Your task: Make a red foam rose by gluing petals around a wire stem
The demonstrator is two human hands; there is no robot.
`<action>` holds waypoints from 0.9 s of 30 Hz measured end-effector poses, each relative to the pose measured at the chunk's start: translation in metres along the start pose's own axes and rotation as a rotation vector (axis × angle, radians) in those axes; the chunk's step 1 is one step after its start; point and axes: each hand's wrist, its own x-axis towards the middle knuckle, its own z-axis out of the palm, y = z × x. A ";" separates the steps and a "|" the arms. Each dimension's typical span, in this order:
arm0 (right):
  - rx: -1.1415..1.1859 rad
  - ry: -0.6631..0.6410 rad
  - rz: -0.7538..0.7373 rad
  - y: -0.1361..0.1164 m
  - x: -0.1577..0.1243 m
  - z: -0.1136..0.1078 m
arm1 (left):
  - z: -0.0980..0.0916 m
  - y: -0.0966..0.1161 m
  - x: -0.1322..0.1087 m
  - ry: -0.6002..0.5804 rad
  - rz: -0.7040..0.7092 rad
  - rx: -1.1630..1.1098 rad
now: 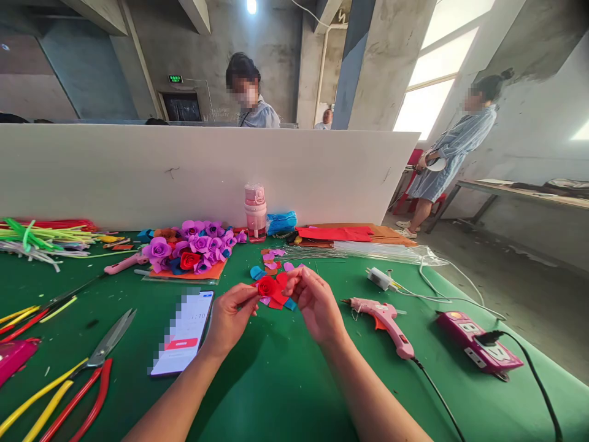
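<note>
in a bare concrete room, the head view shows a green-topped table [276,399] backed by a white board [202,178]. the left hand [233,314] pinches a red craft rose [266,286] at the middle of the table, while the right hand [317,304], apart from it, curls its fingers just beside the flower, though i cannot tell whether they grip anything. around the rose sit a pink bottle [255,213] at twelve o'clock, purple roses [201,244] at ten, a phone [193,331] at eight, and a pink glue gun [384,319] between three and four.

The red rose [265,286] looks matt, the glue gun [389,317] smooth plastic.
</note>
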 end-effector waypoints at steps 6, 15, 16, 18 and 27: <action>-0.326 -0.084 -0.040 0.003 -0.003 0.000 | -0.001 0.015 -0.002 -0.061 0.075 0.089; -0.321 -0.101 -0.096 0.004 -0.003 0.002 | 0.000 0.011 -0.001 -0.037 0.063 0.096; -0.265 -0.081 -0.091 0.004 -0.002 0.002 | 0.001 0.009 -0.001 -0.024 0.039 0.073; -0.198 -0.014 -0.095 0.004 -0.002 0.002 | 0.002 0.007 0.000 0.004 -0.035 0.007; -0.750 0.096 -0.488 -0.001 -0.004 0.002 | -0.003 0.014 0.001 -0.156 -0.446 -0.346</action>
